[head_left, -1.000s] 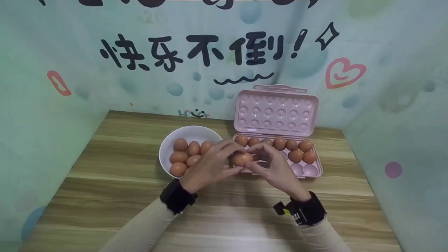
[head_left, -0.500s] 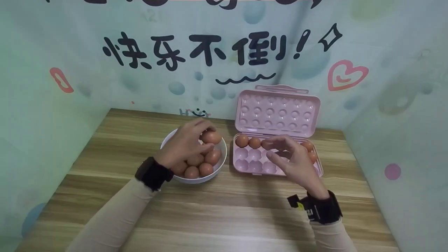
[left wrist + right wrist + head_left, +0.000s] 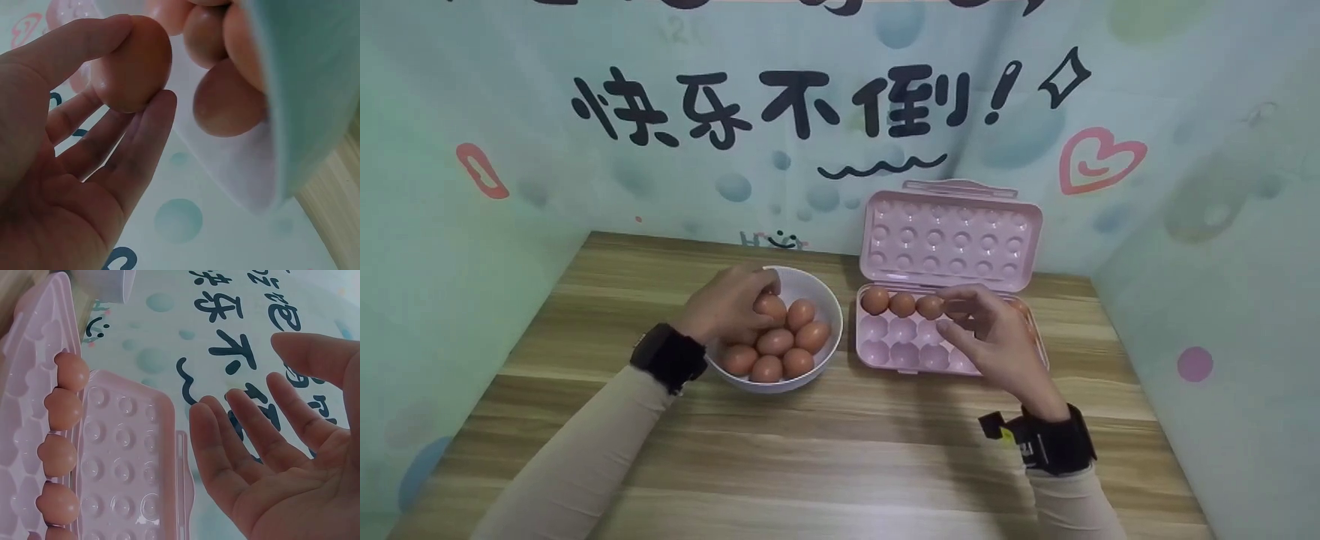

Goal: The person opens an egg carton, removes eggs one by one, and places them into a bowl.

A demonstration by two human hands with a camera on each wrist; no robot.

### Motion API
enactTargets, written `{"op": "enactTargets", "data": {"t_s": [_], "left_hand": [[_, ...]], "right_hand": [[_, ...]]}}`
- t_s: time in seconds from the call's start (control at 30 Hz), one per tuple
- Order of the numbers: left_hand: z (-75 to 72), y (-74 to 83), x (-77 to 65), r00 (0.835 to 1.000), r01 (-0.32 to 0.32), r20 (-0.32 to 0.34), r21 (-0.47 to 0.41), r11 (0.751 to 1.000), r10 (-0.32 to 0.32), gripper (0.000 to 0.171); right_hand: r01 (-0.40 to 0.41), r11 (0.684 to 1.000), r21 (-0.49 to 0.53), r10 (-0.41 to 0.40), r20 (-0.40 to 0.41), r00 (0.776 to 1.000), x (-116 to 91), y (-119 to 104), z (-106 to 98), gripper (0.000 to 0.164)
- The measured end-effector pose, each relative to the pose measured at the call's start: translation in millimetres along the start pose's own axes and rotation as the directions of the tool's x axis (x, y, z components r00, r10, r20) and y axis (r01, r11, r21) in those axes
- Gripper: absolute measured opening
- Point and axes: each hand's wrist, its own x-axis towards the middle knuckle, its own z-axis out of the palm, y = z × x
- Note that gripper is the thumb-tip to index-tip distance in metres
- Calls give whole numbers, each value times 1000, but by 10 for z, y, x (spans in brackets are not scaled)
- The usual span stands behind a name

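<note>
In the head view my left hand (image 3: 731,304) reaches over the left side of the white bowl (image 3: 835,341), which holds several brown eggs (image 3: 776,342). Thumb and fingertips pinch one egg (image 3: 132,64), seen close up in the left wrist view. My right hand (image 3: 994,334) hovers over the open pink egg carton (image 3: 905,328), covering part of its right side. Its spread fingers hold nothing, as the right wrist view shows. Eggs (image 3: 62,455) line the carton's back row, while its front left cups hold none.
The carton's pink lid (image 3: 952,232) stands raised at the back, against a printed cloth backdrop (image 3: 780,120). Bowl and carton stand side by side on a wood-grain table (image 3: 810,465). Cloth walls enclose both sides.
Both hands were together at one egg in front of the carton. My left hand has moved left over the bowl with an egg; the right has let go and shifted right.
</note>
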Motion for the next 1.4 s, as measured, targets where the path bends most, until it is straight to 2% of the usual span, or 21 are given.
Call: {"op": "enactTargets", "data": {"t_s": [0.2, 0.53, 0.87, 0.93, 1.07, 1.17, 1.3, 1.4], "left_hand": [[44, -56, -30, 999, -40, 14, 64, 997, 39, 17], [50, -107, -78, 995, -100, -7, 51, 994, 101, 21], [12, -21, -126, 998, -57, 3, 86, 995, 57, 31], [0, 19, -137, 998, -61, -4, 87, 994, 62, 31], [-11, 125, -170, 998, -56, -9, 49, 997, 56, 34], [-7, 219, -199, 998, -54, -23, 15, 998, 54, 37], [24, 323, -228, 991, -98, -87, 22, 995, 100, 36], [57, 384, -229, 985, -121, -124, 28, 992, 124, 33]], "right_hand": [[11, 1000, -12, -11, -13, 1000, 7, -2, -11, 30], [26, 999, -47, -27, -20, 999, 4, -2, -34, 31], [-12, 997, 70, 15, -40, 999, 11, 18, -82, 32], [-18, 998, 65, 20, -44, 999, 12, 19, -105, 32], [-25, 1000, -12, 25, -54, 998, 10, 45, -169, 33], [-12, 992, -126, 6, -49, 999, 13, 100, -232, 38], [45, 958, -284, -56, -31, 998, 26, 195, -323, 42], [73, 936, -344, -87, -23, 996, 32, 257, -378, 44]]}}
